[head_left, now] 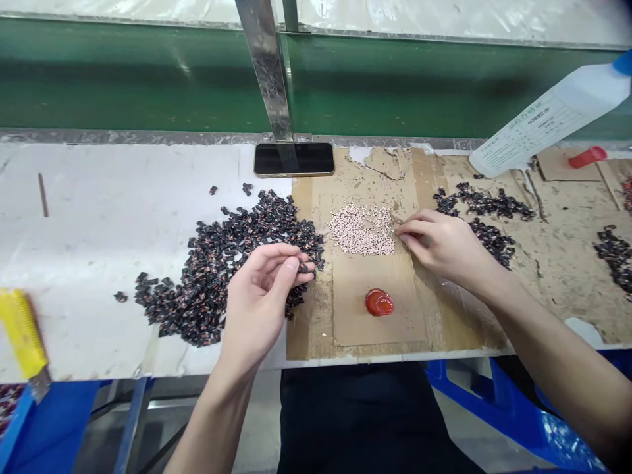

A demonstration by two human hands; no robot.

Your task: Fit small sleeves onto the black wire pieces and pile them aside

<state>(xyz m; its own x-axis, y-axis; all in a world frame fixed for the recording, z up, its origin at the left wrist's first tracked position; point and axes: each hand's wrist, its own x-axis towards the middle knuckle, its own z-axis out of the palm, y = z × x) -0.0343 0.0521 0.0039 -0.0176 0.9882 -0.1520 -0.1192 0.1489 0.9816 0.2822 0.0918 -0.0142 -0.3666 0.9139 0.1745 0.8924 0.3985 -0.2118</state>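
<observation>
My left hand [266, 289] is closed, with a small black piece [303, 268] between thumb and fingers, over the right edge of a large pile of black pieces [212, 283]. My right hand [434, 243] has its thumb and fingertips pinched together beside the right edge of a patch of small pale pink pieces [363, 230]; anything between those fingertips is too small to make out. Below the pale pieces, a red glossy blob or shallow cap [379, 303] sits on a cardboard square [375, 332].
A phone [294, 159] lies at the back by a metal post [269, 72]. To the right are a tilted white bottle [548, 122], a red cap [587, 157] and smaller black piles [494, 203]. A yellow cutter [22, 332] lies at the left edge.
</observation>
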